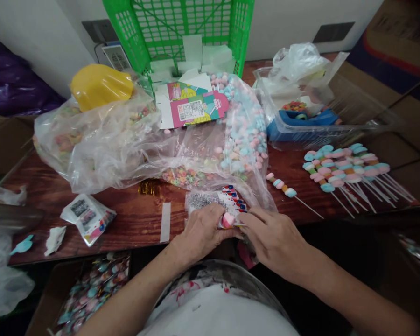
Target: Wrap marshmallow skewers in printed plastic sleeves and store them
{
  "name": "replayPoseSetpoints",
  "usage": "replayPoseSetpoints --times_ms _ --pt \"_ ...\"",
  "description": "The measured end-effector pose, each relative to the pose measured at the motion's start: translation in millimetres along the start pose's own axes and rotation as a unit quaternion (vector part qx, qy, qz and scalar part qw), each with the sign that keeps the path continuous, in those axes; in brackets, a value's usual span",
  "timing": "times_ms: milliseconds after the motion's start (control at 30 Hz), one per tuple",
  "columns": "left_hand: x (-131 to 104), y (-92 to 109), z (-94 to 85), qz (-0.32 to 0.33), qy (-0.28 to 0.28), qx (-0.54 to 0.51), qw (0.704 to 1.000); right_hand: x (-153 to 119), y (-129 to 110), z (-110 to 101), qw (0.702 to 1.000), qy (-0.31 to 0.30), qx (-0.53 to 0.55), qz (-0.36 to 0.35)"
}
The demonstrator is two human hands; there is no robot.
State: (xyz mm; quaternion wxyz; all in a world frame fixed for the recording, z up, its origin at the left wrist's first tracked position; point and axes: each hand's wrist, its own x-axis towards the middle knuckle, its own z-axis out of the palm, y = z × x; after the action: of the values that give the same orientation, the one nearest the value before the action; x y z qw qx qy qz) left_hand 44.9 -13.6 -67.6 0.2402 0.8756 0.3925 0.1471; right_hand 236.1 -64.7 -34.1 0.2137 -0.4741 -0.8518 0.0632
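Observation:
At the table's front edge my left hand (206, 226) and my right hand (271, 235) come together around a pink marshmallow piece (228, 220). My left fingers are closed about it, and part of a printed wrapper seems to show beside it. The right fingers are bent in a pinch at its right side; what exactly lies between them is hidden. Just beyond the hands lies a fanned stack of printed plastic bags (210, 199). To the right rests a single marshmallow skewer (283, 189) on a white stick.
Several marshmallow skewers (346, 165) are piled at right. Behind are a large clear bag of candies (108, 149), a pink-green carton (196, 112), a green crate (185, 28) and a clear plastic tub (301, 133). Printed cards (87, 217) lie left; a box of wrapped skewers (94, 294) stands below.

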Motion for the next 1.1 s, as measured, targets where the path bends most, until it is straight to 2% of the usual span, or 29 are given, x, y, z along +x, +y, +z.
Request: replayPoseSetpoints --times_ms 133,200,367,467,633,767,933,1100 --pt "-3 -2 -6.0 -0.007 -0.014 0.002 1.000 0 8 -4 0.994 0.046 -0.032 -0.095" --pt "-4 -3 -5.5 0.001 -0.003 0.027 1.000 1 10 -4 0.990 0.048 -0.074 -0.112" --pt "-9 -8 -2.9 0.008 0.058 0.120 0.991 1 7 -4 0.987 0.058 -0.122 -0.090" --pt "-11 -10 -4.2 0.019 0.069 0.162 0.984 -2 3 -5 0.987 0.054 -0.122 -0.087" --pt "-9 -5 -1.9 0.042 0.086 0.172 0.980 -1 -9 2 0.987 0.035 -0.124 -0.101" --pt "-7 0 3.2 0.045 0.106 0.154 0.981 7 -15 14 0.987 0.058 -0.121 -0.085" --pt "-10 -3 -3.6 0.013 0.085 0.111 0.990 16 -10 10 0.988 0.079 -0.110 -0.079" --pt "-16 -16 -12.0 -0.011 0.044 0.144 0.988 17 1 -4 0.985 0.091 -0.135 -0.056"
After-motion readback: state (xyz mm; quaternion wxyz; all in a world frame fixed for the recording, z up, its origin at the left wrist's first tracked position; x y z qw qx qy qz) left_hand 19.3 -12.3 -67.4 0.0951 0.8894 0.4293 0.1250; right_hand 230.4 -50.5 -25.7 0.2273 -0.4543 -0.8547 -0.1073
